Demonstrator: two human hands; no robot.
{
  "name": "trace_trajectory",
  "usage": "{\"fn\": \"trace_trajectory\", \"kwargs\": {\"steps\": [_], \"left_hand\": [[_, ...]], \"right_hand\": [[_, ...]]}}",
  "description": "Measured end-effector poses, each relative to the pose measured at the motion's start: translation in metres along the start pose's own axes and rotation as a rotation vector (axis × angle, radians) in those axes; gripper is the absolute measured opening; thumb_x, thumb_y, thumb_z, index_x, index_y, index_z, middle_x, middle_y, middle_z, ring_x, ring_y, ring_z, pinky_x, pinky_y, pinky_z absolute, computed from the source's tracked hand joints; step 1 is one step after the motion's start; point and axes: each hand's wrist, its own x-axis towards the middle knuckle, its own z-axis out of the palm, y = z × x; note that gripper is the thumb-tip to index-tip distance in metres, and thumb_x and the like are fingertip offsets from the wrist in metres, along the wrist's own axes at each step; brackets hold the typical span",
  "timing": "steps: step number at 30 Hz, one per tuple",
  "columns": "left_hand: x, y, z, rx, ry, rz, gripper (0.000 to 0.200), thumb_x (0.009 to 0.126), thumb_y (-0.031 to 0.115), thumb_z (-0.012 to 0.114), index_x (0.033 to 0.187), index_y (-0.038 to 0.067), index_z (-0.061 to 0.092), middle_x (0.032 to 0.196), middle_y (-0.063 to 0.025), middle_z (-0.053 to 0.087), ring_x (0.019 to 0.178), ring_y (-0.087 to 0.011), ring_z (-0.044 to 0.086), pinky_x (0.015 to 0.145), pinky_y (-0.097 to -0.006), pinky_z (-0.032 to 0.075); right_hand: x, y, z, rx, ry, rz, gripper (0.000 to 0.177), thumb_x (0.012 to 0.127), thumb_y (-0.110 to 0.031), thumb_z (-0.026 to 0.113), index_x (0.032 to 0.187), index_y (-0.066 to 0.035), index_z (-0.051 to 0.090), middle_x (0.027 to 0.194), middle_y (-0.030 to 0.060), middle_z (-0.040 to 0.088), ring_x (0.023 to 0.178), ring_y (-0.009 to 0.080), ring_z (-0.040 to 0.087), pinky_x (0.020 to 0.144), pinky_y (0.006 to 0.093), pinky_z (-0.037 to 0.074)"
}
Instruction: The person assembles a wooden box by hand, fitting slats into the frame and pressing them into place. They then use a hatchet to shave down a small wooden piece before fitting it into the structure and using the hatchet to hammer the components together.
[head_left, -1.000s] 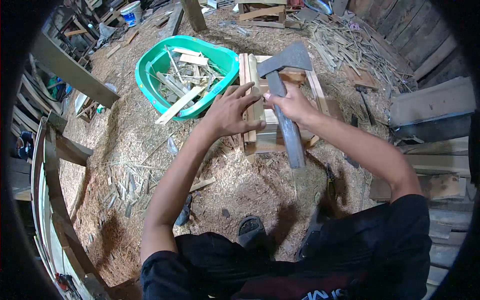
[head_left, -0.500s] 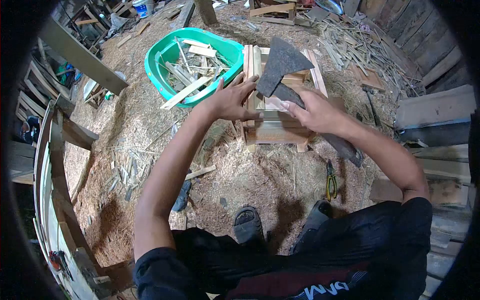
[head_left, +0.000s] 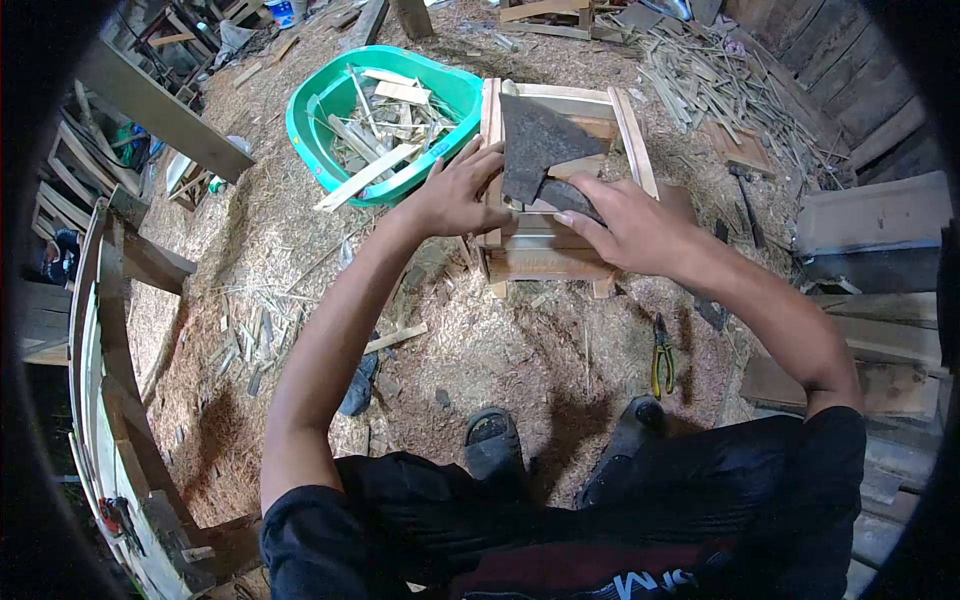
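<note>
My right hand (head_left: 640,228) is closed round the handle of an axe (head_left: 545,148), close to its dark, broad head. The head lies over the near left part of a wooden frame (head_left: 634,145) that stands on the floor, hiding part of it. Against the frame's left side rests my left hand (head_left: 455,195), its fingers over the side rail and its thumb at the near edge, gripping that corner. The axe's blade side is right beside the left fingers. Behind my right forearm the lower handle is mostly hidden.
A green plastic tub (head_left: 300,125) holding wood scraps stands behind my left hand. Pliers (head_left: 662,358) with yellow-green handles and a hammer (head_left: 748,205) lie on the shaving-covered floor to the right. A curved wooden piece (head_left: 110,400) stands at left; boards (head_left: 870,330) are stacked at right.
The axe head has come down and slightly left, from raised above the frame to lying over its near left part. My left hand stays at the frame's left side.
</note>
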Motion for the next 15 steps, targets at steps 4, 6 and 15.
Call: {"fn": "trace_trajectory", "kwargs": {"steps": [4, 6, 15], "left_hand": [[0.000, -0.006, 0.004, 0.004, 0.017, 0.019, 0.086, 0.072, 0.052, 0.071, 0.142, 0.010, 0.043, 0.158, -0.0111, 0.029, 0.150, -0.0364, 0.013, 0.114, -0.0670, 0.016], [0.000, -0.004, 0.003, -0.017, 0.017, 0.021, 0.087, 0.072, 0.052, 0.071, 0.142, 0.009, 0.043, 0.158, -0.0115, 0.029, 0.150, -0.0366, 0.014, 0.114, -0.0666, 0.016], [-0.002, -0.010, 0.010, -0.014, 0.055, 0.036, 0.087, 0.073, 0.051, 0.071, 0.147, 0.017, 0.040, 0.159, -0.0100, 0.029, 0.150, -0.0376, 0.013, 0.114, -0.0691, 0.013]], "right_hand": [[0.000, -0.006, -0.003, -0.005, 0.054, -0.033, 0.035, 0.098, -0.022, 0.054, 0.120, 0.004, 0.050, 0.089, 0.0317, 0.065, 0.090, 0.0492, 0.064, 0.081, 0.0532, 0.051], [0.001, -0.003, 0.002, -0.056, 0.071, -0.034, 0.033, 0.097, -0.022, 0.054, 0.117, 0.004, 0.051, 0.087, 0.0310, 0.065, 0.088, 0.0490, 0.064, 0.081, 0.0527, 0.051], [0.005, -0.012, -0.012, 0.053, 0.051, 0.002, 0.039, 0.099, -0.028, 0.054, 0.119, 0.005, 0.053, 0.095, 0.0322, 0.064, 0.094, 0.0476, 0.063, 0.083, 0.0523, 0.048]]}}
